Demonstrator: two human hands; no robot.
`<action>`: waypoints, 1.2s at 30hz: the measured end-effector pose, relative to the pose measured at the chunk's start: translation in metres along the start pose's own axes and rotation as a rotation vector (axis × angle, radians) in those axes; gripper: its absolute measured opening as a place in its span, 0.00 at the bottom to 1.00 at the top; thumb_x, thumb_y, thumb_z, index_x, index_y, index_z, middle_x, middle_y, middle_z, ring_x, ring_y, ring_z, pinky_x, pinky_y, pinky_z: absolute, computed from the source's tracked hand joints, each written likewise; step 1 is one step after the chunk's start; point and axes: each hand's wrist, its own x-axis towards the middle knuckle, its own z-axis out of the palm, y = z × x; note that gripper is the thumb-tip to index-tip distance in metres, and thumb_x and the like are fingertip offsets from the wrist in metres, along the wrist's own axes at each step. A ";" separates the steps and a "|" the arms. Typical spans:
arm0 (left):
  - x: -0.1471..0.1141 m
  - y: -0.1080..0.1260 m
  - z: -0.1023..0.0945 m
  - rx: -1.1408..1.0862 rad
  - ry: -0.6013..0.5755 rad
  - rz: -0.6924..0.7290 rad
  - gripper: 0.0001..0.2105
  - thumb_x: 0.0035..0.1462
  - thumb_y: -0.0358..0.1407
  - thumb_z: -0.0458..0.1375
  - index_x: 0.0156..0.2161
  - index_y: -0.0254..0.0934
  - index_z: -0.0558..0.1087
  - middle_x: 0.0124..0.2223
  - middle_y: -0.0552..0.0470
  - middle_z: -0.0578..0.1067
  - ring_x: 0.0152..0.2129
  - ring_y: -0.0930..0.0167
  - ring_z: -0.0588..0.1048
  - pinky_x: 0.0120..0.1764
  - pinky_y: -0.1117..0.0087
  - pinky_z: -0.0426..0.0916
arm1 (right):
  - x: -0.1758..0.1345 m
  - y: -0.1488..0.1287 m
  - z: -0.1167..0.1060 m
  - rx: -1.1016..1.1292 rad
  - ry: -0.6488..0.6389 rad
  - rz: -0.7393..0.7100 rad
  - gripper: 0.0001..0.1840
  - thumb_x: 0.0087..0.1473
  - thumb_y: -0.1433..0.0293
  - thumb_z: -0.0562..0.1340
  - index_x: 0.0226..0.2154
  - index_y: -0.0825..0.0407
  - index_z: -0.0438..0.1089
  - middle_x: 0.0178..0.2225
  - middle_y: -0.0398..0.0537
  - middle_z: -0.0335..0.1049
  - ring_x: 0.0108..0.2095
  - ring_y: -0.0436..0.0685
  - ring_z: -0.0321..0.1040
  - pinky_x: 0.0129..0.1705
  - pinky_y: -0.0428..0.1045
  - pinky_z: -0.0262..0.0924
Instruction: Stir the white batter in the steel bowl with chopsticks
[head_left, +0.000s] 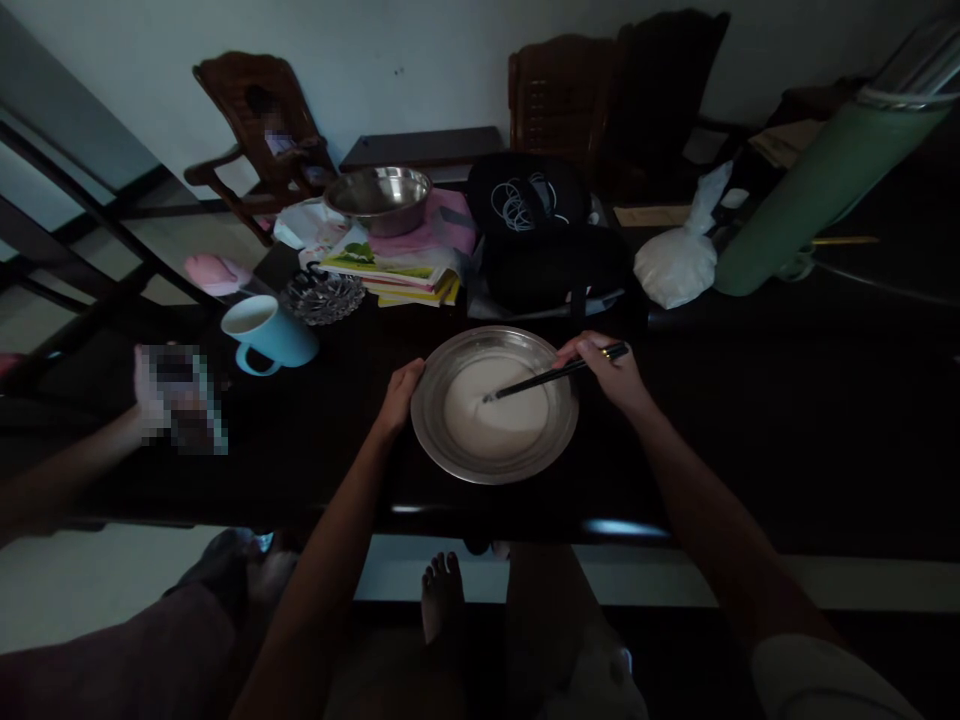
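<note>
A wide metal bowl (429, 447) stands on the dark table in front of me, with a pale, creamy liquid (517, 405) in its bottom. My left hand (401, 397) grips the bowl's left rim, thumb on top and the other fingers mostly hidden. Dark chopsticks (534, 380) are held in my right hand (609, 368) over the right rim. Their tips dip into the liquid near the middle, with some whitish stuff on them.
A blue mug (289, 335), a glass dish (322, 295), books (397, 265) under a second metal bowl (386, 200), black cases (555, 265), a tied bag of white powder (675, 268) and a green flask (817, 195) stand around. At left, another person's hand (150, 400) holds a blurred phone-like object.
</note>
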 end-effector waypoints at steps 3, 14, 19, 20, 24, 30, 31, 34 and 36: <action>0.000 -0.003 0.000 -0.025 -0.005 -0.003 0.20 0.57 0.50 0.56 0.23 0.39 0.61 0.22 0.58 0.60 0.21 0.74 0.59 0.24 0.72 0.57 | 0.001 0.001 -0.007 -0.002 0.137 0.000 0.25 0.57 0.45 0.62 0.27 0.48 0.75 0.21 0.43 0.77 0.25 0.55 0.76 0.32 0.51 0.70; 0.000 -0.005 -0.001 -0.047 -0.012 -0.027 0.20 0.57 0.52 0.56 0.24 0.39 0.63 0.22 0.57 0.62 0.21 0.74 0.60 0.24 0.72 0.57 | 0.000 0.000 -0.007 -0.030 0.087 0.006 0.24 0.57 0.45 0.62 0.28 0.48 0.75 0.24 0.44 0.78 0.29 0.57 0.77 0.36 0.53 0.70; -0.001 -0.002 0.000 -0.030 0.009 -0.025 0.21 0.56 0.52 0.57 0.22 0.39 0.62 0.22 0.57 0.62 0.21 0.73 0.60 0.25 0.71 0.58 | 0.001 0.005 -0.010 0.037 0.111 0.030 0.26 0.58 0.44 0.60 0.26 0.48 0.74 0.17 0.42 0.72 0.20 0.55 0.72 0.29 0.51 0.67; -0.001 -0.001 0.000 -0.028 0.012 -0.026 0.21 0.56 0.52 0.57 0.22 0.39 0.62 0.22 0.57 0.61 0.21 0.73 0.60 0.25 0.72 0.58 | 0.000 0.005 -0.008 0.040 0.059 0.031 0.26 0.58 0.44 0.60 0.26 0.48 0.74 0.18 0.42 0.73 0.21 0.55 0.73 0.30 0.51 0.68; 0.000 -0.002 0.000 -0.022 0.015 -0.029 0.21 0.56 0.51 0.57 0.22 0.39 0.61 0.22 0.58 0.61 0.21 0.74 0.59 0.24 0.72 0.57 | 0.000 0.001 -0.003 0.006 -0.022 0.002 0.23 0.57 0.46 0.63 0.28 0.48 0.77 0.24 0.44 0.79 0.30 0.56 0.78 0.38 0.52 0.71; -0.001 -0.004 0.000 -0.032 -0.009 -0.022 0.20 0.57 0.51 0.56 0.23 0.39 0.62 0.22 0.57 0.61 0.22 0.73 0.60 0.25 0.72 0.56 | 0.001 0.004 -0.008 0.064 0.133 0.027 0.26 0.57 0.45 0.62 0.25 0.49 0.74 0.17 0.41 0.73 0.20 0.54 0.72 0.27 0.50 0.67; -0.001 -0.004 0.000 -0.033 -0.009 -0.023 0.20 0.57 0.51 0.56 0.23 0.39 0.62 0.22 0.57 0.61 0.21 0.73 0.60 0.24 0.72 0.56 | 0.001 0.004 -0.007 0.063 0.096 0.035 0.26 0.57 0.44 0.62 0.25 0.49 0.74 0.17 0.41 0.73 0.20 0.54 0.72 0.27 0.50 0.67; 0.000 -0.004 -0.001 -0.032 -0.007 -0.016 0.20 0.57 0.51 0.56 0.23 0.39 0.62 0.22 0.58 0.61 0.21 0.74 0.59 0.25 0.72 0.56 | 0.000 0.001 -0.002 0.018 -0.014 0.041 0.26 0.56 0.44 0.62 0.27 0.48 0.75 0.21 0.43 0.77 0.26 0.56 0.77 0.34 0.52 0.71; 0.000 -0.005 -0.001 -0.036 -0.003 -0.016 0.20 0.57 0.51 0.57 0.23 0.39 0.61 0.22 0.58 0.61 0.21 0.74 0.59 0.25 0.72 0.56 | 0.000 0.000 -0.002 -0.009 0.005 0.029 0.25 0.55 0.44 0.63 0.27 0.48 0.76 0.24 0.44 0.79 0.30 0.57 0.78 0.37 0.53 0.72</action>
